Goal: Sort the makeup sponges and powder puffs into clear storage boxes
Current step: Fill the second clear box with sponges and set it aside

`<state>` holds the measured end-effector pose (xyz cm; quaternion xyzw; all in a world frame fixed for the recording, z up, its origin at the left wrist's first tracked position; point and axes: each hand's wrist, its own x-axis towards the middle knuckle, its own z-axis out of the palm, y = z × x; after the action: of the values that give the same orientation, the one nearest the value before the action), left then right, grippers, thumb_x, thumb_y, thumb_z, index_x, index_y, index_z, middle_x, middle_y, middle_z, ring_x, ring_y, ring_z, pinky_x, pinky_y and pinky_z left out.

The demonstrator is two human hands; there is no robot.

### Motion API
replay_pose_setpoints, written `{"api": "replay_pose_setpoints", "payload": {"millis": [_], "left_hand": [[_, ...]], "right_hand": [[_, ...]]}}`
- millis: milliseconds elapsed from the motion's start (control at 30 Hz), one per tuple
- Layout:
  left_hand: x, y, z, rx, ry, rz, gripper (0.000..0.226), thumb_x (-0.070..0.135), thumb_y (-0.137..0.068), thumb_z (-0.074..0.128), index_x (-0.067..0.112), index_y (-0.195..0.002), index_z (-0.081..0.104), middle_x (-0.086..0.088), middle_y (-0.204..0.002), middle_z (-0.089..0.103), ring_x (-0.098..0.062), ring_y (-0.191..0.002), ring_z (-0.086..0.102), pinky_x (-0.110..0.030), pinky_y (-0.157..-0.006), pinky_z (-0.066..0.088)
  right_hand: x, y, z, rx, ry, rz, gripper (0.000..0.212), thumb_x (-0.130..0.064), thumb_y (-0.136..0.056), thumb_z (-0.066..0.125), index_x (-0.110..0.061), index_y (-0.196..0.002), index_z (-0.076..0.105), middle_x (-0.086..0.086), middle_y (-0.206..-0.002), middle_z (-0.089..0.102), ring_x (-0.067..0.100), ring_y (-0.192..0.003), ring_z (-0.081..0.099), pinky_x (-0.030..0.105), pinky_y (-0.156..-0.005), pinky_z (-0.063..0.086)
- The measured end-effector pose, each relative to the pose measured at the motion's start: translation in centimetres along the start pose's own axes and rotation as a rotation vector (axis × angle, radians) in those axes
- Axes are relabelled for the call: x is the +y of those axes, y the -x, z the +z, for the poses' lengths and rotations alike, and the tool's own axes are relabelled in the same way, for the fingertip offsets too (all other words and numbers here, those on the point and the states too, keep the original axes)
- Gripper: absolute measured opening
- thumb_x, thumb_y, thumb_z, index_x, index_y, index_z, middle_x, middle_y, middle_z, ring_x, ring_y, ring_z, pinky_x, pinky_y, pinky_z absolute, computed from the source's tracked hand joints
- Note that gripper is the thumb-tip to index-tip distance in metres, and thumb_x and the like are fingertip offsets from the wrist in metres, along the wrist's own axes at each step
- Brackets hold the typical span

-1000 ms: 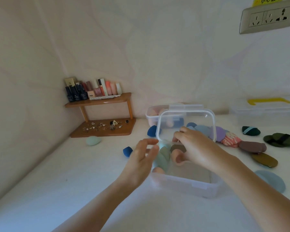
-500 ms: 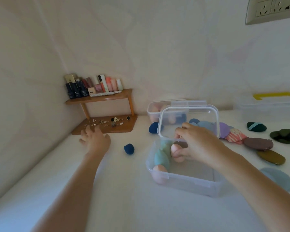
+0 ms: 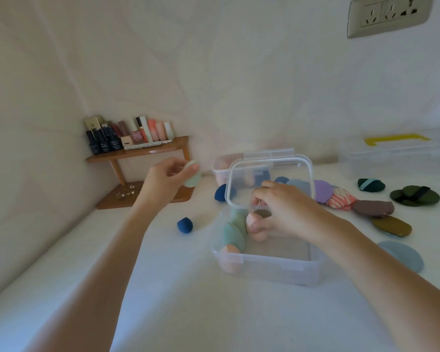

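**Mint sponge pinched in the left hand, box lid held up by the right**

The left hand (image 3: 167,182) pinched a mint-green sponge (image 3: 193,177) between thumb and fingertips, raised off the table (image 3: 163,288). The right hand (image 3: 287,212) had its fingers curled on the lower rim of the lid (image 3: 269,174), which stood upright. Directly below that grip, the open clear box (image 3: 264,269) held green sponges (image 3: 235,233) and pink sponges (image 3: 229,257) along the wall nearer the left hand, with one more pink one just under the right thumb. Beyond the lid, a second clear box (image 3: 222,166) held pinkish shapes, too blurred through the plastic to count. Below the left hand's grip, a dark blue sponge (image 3: 185,225) lay just beside the open box. Past the right wrist, powder puffs (image 3: 374,208) lay loose on the table. The lid and hand hid parts of the nearest ones.
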<state>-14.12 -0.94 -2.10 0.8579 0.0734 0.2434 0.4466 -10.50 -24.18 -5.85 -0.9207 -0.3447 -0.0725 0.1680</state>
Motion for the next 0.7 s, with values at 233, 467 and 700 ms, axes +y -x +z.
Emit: {"api": "replay_pose_setpoints", "payload": {"millis": [233,467,700], "left_hand": [[5.8,4.7,2.0,-0.818,0.107,0.112,0.021,0.008,-0.077,0.069,0.013,-0.096,0.063,-0.003,-0.097,0.069,-0.015,-0.081,0.066,-0.025,-0.076,0.053],[4.8,4.3,3.1,-0.770,-0.175,0.211,0.019,0.023,-0.073,0.079,0.029,-0.088,0.069,0.011,-0.086,0.066,0.002,-0.074,0.054,-0.008,-0.066,0.038],[3.8,4.6,4.4,-0.754,-0.369,0.209,0.017,0.023,-0.074,0.078,0.024,-0.090,0.073,0.013,-0.082,0.069,0.008,-0.067,0.054,-0.003,-0.060,0.037]], "right_hand": [[-0.1,0.3,-0.3,-0.003,-0.055,-0.053,0.039,-0.035,-0.079,0.069,-0.024,-0.112,0.051,-0.008,-0.099,0.051,0.021,-0.093,0.057,0.034,-0.074,0.045],[-0.5,0.8,-0.8,-0.013,0.041,-0.087,0.016,-0.032,-0.086,0.062,-0.022,-0.086,0.050,-0.005,-0.087,0.044,0.023,-0.083,0.055,0.033,-0.065,0.038],[-0.3,0.9,-0.9,-0.042,-0.059,-0.042,0.021,-0.041,-0.083,0.066,-0.020,-0.086,0.063,-0.006,-0.094,0.046,0.021,-0.089,0.056,0.032,-0.074,0.045]]}}
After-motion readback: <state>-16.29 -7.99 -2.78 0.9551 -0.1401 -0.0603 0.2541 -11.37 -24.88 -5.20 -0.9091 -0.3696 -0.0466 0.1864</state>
